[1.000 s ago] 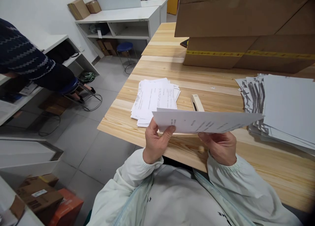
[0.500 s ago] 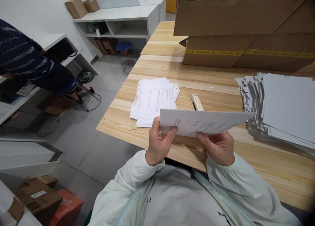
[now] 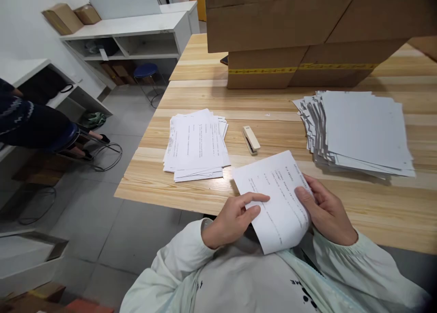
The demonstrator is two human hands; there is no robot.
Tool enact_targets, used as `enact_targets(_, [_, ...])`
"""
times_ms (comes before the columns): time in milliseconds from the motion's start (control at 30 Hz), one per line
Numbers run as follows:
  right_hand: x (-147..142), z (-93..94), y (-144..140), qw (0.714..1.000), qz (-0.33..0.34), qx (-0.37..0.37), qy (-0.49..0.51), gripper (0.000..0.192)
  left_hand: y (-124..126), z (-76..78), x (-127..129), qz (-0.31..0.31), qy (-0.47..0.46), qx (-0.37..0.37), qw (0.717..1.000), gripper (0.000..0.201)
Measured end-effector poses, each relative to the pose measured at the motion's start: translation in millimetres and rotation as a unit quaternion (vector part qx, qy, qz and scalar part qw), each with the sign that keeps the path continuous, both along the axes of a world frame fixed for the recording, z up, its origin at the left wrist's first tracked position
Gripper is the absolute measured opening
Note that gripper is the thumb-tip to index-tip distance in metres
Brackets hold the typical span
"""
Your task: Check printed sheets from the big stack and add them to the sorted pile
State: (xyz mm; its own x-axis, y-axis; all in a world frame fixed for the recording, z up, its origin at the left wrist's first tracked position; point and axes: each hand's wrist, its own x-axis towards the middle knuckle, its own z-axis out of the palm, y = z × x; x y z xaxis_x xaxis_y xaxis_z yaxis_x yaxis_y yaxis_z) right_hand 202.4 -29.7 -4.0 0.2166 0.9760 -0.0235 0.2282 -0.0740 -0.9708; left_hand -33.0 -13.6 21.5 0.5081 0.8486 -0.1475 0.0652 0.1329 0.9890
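Observation:
I hold a printed white sheet [image 3: 276, 199] over the near edge of the wooden table [image 3: 375, 204]. My left hand [image 3: 235, 219] grips its left side, index finger stretched across the page. My right hand [image 3: 326, 210] grips the right edge, where the paper curls up over my fingers. A beige stapler [image 3: 251, 139] lies on the table just beyond the sheet. A fanned stack of printed pages [image 3: 196, 144] sits to the left of it.
A thick pile of blank-side-up papers [image 3: 358, 131] lies at the right. Large cardboard boxes [image 3: 300, 35] stand at the back of the table. Another person's dark sleeve [image 3: 23, 122] shows at the left near a stool [image 3: 146, 72] and white shelves [image 3: 126, 40].
The sheet has come down from a nearly edge-on, raised position and turned to lie face up near my body. The view has shifted right and down.

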Motion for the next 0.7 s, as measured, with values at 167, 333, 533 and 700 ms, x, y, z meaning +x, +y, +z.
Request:
enact_targets(167, [26.3, -24.0, -6.3, 0.996, -0.086, -0.031, 0.019, 0.039, 17.4, -4.2, 28.1, -0.045, -0.067, -0.185, 0.979, 0.033])
enact_targets(333, [32.8, -36.3, 15.6, 0.994, -0.087, -0.050, 0.039, 0.047, 35.9, -5.1, 43.9, 0.001, -0.042, -0.236, 0.971, 0.033])
enact_targets(533, [49.0, -17.9, 29.6, 0.986, -0.004, -0.052, -0.158, 0.065, 44.7, -10.6, 47.8, 0.060, -0.036, -0.241, 0.968, 0.037])
enact_targets(700, [86.2, 52.1, 12.8, 0.885, 0.041, 0.010, -0.463, 0.059, 51.3, -3.9, 48.0, 0.062, -0.017, -0.222, 0.973, 0.034])
